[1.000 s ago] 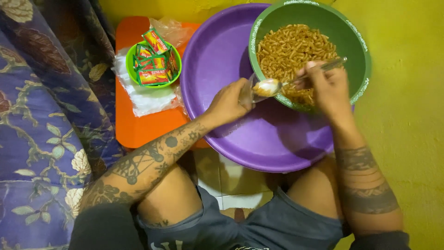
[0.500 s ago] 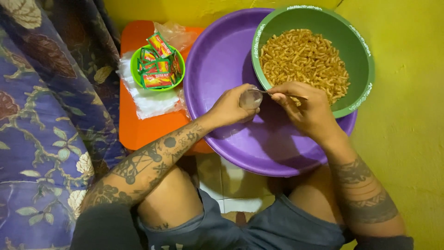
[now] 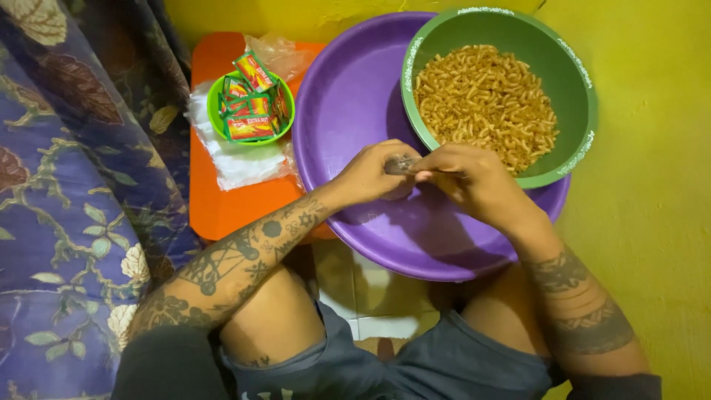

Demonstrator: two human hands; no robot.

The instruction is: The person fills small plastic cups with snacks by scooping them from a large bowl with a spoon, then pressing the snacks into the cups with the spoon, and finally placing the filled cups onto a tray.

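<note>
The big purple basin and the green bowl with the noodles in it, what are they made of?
Both look like plastic. The purple basin is smooth and a bit glossy, with soft light patches and a thick rolled rim. The green bowl has the same even colour all through, a matte sheen and a white pattern along its rim. It could be melamine; the look alone cannot settle that.

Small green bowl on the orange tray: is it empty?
No, the small green bowl on the orange tray is filled with red-and-green sachets.
</note>
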